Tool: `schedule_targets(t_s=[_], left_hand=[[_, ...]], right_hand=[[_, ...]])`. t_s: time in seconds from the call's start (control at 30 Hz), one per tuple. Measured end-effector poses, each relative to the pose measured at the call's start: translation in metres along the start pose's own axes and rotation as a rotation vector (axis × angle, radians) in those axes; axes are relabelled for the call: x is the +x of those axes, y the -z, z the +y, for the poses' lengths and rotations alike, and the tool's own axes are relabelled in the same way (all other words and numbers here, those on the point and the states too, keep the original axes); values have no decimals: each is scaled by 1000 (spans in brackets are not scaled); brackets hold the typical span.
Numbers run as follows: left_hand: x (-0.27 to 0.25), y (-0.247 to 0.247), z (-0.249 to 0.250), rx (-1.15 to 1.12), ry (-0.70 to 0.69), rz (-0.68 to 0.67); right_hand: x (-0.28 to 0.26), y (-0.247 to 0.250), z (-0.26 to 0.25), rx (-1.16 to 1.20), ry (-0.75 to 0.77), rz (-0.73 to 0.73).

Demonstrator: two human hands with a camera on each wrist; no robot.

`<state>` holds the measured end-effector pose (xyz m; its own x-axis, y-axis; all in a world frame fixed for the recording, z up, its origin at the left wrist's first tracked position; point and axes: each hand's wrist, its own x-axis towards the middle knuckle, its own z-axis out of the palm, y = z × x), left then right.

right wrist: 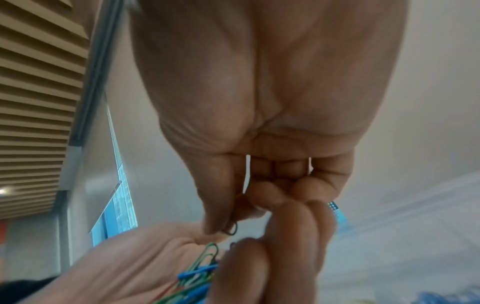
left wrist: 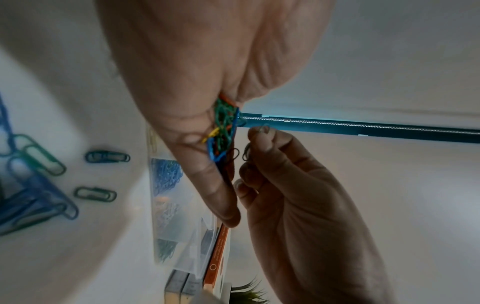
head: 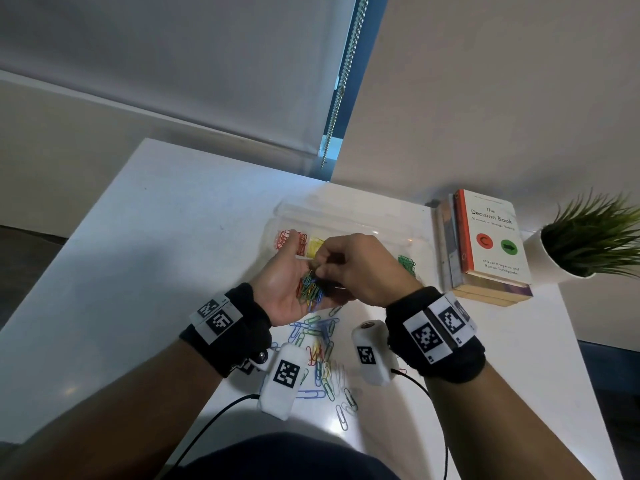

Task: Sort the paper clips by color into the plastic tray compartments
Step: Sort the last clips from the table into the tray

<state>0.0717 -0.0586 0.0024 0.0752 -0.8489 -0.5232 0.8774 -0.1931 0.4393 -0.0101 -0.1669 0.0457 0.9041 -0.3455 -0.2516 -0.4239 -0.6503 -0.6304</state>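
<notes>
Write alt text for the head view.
A left hand cups mixed coloured wire paper clips while the right hand pinches at them, above more loose clips on a white table; a clear plastic tray lies beyond.

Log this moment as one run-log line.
left hand: cups mixed paper clips | right hand: pinches one clip | tray: red, yellow, green sorted | loose clips on table
</notes>
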Motion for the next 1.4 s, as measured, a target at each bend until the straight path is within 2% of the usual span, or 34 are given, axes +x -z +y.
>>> schedule_targets(t_s=[0.2, 0.3, 0.4, 0.6, 0.77, 1.0, 1.1, 1.2, 1.3, 1.4], left_hand=[[-1, -5, 2, -1, -37, 34], [-1, -4, 2, -16, -42, 25], [1, 2, 1, -14, -29, -26], [6, 9, 0, 49, 3, -4], [4, 5, 0, 90, -2, 12], [4, 4, -1, 95, -12, 5], [4, 3, -1, 69, -6, 18], [4, 6, 0, 21, -12, 34], [7, 6, 1, -27, -23, 56], [10, 5, 2, -66, -40, 62]], right_hand=[[3, -16, -5, -227, 47, 3], [3, -14, -5, -221, 79, 10], [1, -6, -3, -111, 82, 48], [-1, 5, 10, 140, -10, 107], [-6, 9, 20, 470, -41, 129], [-13, 13, 23, 652, -83, 173], [-17, 15, 27, 664, -83, 218], [-20, 26, 41, 675, -118, 333], [-21, 41, 64, 566, -209, 463], [-17, 48, 86, 422, -307, 509]])
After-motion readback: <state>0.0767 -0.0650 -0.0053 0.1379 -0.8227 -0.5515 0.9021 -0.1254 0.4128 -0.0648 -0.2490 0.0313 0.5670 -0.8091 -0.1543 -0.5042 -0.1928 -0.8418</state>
